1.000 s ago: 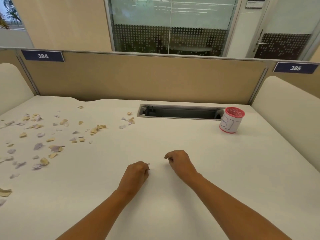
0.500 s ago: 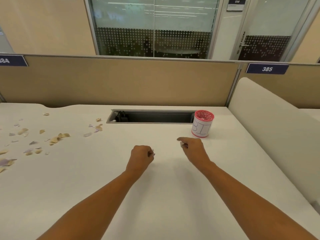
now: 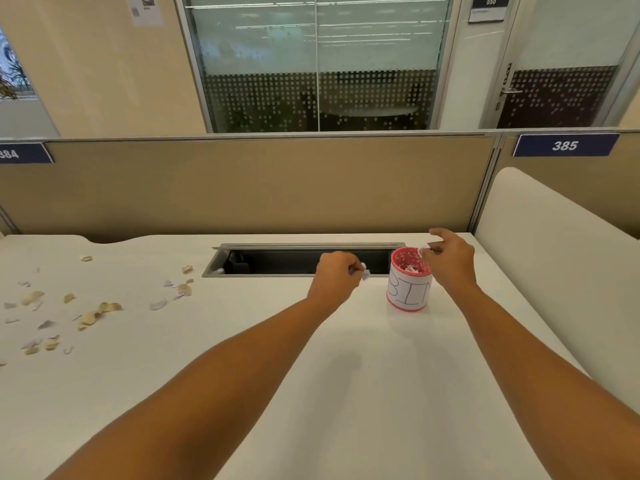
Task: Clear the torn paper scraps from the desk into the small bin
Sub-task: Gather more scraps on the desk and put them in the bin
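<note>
Torn paper scraps (image 3: 90,316) lie scattered on the desk's (image 3: 242,368) left side. The left hand (image 3: 337,277) pinches a pale scrap (image 3: 364,274) just left of the bin (image 3: 408,294), which stands upright at far right, mouth up. The right hand (image 3: 450,263) pinches a second scrap (image 3: 423,251) over its rim.

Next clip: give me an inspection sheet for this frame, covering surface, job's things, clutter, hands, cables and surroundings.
Surface: white desk, open slot at the back.
Job's things: bin upright, right of the slot, paper inside; loose scraps scattered far left.
Clutter: nothing seen.
Hands: left hand pinches left scrap beside the bin; right hand pinches right scrap at the bin's rim.
Cables: nothing seen; the slot's inside is too dark to tell.
Surroundings: tan divider, sign 385, glass wall.
</note>
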`<state>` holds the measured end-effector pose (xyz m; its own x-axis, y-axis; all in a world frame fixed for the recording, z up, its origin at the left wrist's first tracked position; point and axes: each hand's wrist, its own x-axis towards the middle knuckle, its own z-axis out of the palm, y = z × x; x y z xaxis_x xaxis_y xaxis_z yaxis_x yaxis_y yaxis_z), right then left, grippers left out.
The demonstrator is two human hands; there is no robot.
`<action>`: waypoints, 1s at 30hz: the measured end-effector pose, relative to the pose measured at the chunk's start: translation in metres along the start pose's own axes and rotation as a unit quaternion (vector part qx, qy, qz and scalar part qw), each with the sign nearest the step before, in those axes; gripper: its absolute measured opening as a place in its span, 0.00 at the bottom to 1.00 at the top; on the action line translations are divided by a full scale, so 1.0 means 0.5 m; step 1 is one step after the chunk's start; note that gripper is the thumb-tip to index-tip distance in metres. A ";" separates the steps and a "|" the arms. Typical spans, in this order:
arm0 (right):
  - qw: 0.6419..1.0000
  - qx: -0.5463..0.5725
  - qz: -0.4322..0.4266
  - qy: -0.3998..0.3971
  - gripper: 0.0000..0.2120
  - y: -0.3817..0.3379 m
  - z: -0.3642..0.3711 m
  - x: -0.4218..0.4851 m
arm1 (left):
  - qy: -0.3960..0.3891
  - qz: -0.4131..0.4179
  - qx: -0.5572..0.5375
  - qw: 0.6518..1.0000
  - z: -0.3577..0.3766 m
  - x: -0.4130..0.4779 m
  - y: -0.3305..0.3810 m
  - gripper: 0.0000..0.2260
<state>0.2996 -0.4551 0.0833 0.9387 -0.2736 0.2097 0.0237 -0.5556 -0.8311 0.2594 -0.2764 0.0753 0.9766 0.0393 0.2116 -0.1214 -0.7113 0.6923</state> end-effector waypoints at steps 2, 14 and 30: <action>1.000 -0.004 0.014 -0.024 0.24 0.004 0.007 0.017 | 0.001 0.012 -0.012 1.000 0.012 0.025 0.022 0.09; 0.989 0.138 0.054 0.018 0.15 0.074 0.011 0.054 | -0.069 0.064 0.057 0.994 0.081 0.116 0.121 0.10; 0.994 0.100 0.040 -0.002 0.14 0.070 0.017 0.031 | -0.052 -0.046 -0.109 0.992 0.110 0.096 0.127 0.15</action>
<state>0.3177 -0.4724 0.0530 0.9420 -0.3068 0.1360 0.0160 -0.3638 -0.9313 0.3086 -0.3584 0.0914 0.9970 0.0159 0.0762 -0.0556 -0.5388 0.8406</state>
